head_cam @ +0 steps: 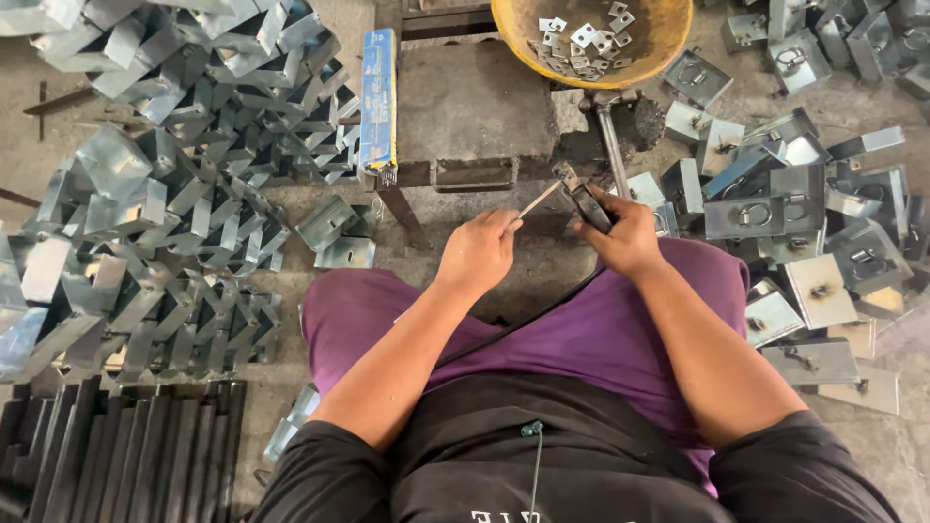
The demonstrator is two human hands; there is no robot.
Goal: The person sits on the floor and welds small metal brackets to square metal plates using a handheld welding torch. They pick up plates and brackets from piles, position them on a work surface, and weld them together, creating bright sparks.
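My left hand (480, 254) pinches one end of a thin grey welding rod (539, 200), which slants up to the right. Its far tip meets the jaws of a dark electrode holder (584, 200) that my right hand (628, 235) grips by the handle. Both hands hover above my knees in purple trousers (591, 334), just in front of a small dark metal work table (475, 107). A black cable (523, 324) runs from the holder down across my lap.
Folded shiny sheet-metal brackets (174, 194) are heaped at the left. Flat metal boxes with ring handles (775, 208) lie scattered at the right. A yellow bowl (649, 44) of small square plates sits at the top. A blue rod packet (379, 97) lies on the table's left edge.
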